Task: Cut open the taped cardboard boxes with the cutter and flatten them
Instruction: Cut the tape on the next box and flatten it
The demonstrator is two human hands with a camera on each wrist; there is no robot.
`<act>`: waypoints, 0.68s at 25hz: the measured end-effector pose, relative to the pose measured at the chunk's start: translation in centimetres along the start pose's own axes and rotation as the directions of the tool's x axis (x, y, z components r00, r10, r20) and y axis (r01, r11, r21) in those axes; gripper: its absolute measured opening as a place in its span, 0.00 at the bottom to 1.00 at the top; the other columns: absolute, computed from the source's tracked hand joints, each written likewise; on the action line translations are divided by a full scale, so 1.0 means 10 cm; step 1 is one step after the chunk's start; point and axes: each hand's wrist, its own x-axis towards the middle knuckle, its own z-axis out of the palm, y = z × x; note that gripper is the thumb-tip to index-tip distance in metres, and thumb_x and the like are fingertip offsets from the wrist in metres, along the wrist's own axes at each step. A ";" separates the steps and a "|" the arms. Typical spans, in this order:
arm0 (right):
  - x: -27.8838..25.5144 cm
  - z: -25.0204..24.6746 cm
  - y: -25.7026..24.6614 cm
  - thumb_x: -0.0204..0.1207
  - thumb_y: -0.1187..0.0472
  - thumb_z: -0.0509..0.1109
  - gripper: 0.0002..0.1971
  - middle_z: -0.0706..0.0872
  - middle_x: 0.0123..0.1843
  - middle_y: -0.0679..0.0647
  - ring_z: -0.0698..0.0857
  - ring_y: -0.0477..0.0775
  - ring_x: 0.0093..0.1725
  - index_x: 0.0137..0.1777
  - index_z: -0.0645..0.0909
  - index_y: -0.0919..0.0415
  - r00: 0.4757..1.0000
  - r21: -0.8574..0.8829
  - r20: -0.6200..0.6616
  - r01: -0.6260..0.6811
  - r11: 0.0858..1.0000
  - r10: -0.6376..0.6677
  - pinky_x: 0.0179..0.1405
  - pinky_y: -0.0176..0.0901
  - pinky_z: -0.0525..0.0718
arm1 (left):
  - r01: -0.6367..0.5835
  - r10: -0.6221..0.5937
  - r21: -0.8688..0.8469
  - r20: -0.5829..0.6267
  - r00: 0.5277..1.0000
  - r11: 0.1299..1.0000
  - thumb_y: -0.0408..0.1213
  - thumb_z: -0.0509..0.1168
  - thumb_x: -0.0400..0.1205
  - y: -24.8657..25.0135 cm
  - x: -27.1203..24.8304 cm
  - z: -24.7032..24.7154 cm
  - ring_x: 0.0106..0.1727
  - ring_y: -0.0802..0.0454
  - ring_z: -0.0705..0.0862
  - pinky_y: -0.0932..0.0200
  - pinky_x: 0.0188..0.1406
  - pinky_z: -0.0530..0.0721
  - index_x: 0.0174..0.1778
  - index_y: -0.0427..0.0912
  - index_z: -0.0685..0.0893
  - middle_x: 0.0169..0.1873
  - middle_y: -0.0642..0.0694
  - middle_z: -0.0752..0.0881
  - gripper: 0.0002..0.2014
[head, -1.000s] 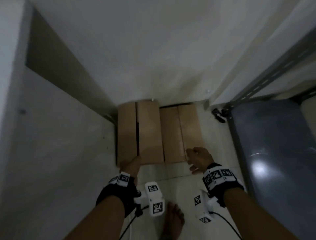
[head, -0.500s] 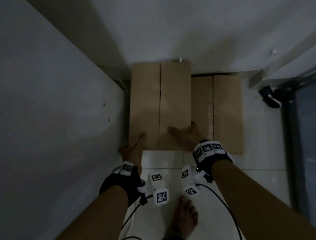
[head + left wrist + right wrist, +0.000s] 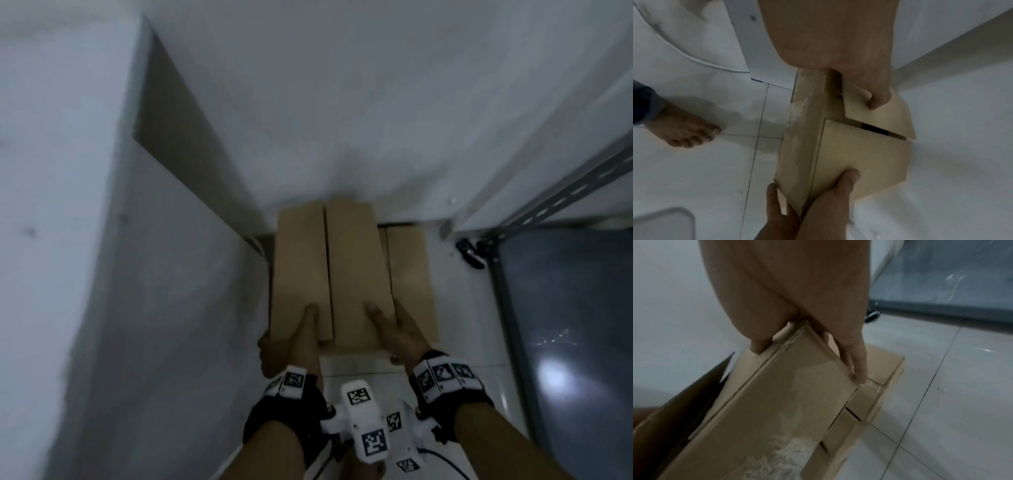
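While lifting the long brown cardboard box [image 3: 329, 270] clear, best to keep both grips level and tilt it away from the second brown cardboard box [image 3: 411, 274] lying on the pale tiled floor [image 3: 455, 346] just beyond the right hand's knuckles. Left hand [image 3: 294, 342] clamped on the near left corner: thumb flat on top, fingers [image 3: 774, 199] curled beneath. Right hand [image 3: 397, 329] clamped on the near right corner likewise: thumb on the top flap, fingers [image 3: 857, 363] stretched down the side edge. Both wrists low, forearms roughly parallel. Top flaps already parted along the seam between the two thumbs. Cutter not visible anywhere.
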 end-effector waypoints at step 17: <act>-3.81 -0.06 -2.34 0.71 0.28 0.65 0.32 0.86 0.60 0.48 0.85 0.53 0.55 0.71 0.79 0.43 0.860 -0.113 -0.257 0.426 0.898 -0.440 0.55 0.54 0.88 | -0.517 0.515 -0.144 0.487 0.705 0.844 0.64 0.86 0.53 2.48 -2.26 -2.65 0.51 0.53 0.89 0.57 0.45 0.90 0.66 0.46 0.77 0.56 0.49 0.87 0.49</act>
